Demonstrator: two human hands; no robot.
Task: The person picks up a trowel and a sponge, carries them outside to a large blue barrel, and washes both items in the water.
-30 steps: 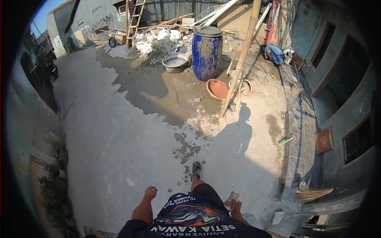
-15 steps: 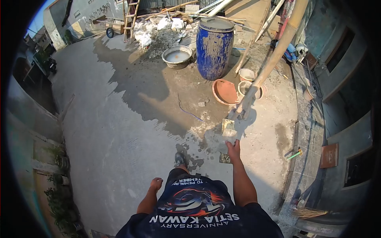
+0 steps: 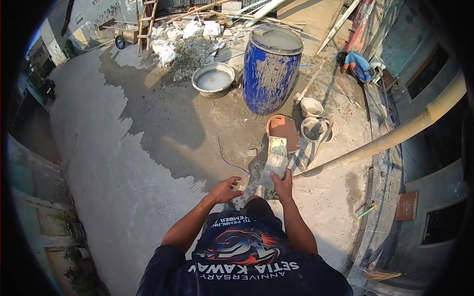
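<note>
My right hand [image 3: 284, 184] is raised in front of me and grips a flat, cement-smeared rectangular trowel [image 3: 275, 159] by its near end, blade pointing away. My left hand [image 3: 226, 190] is stretched forward beside it, palm down, fingers spread, holding nothing. Both hands hover over wet concrete ground. Just beyond the trowel lie a terracotta basin [image 3: 284, 129] and two small cement-stained buckets [image 3: 314, 128], with a tall blue drum [image 3: 271, 69] behind them.
A thick bamboo pole [image 3: 395, 140] slants across from the right toward the buckets. A metal basin of water [image 3: 213, 79] sits left of the drum by a rubble pile [image 3: 190, 47]. A ladder [image 3: 145, 24] stands far back. A building wall [image 3: 424, 163] runs along the right.
I have walked closer to the drum and buckets. My right hand swung from my side up in front with the trowel; my left hand came forward and spread its fingers.
</note>
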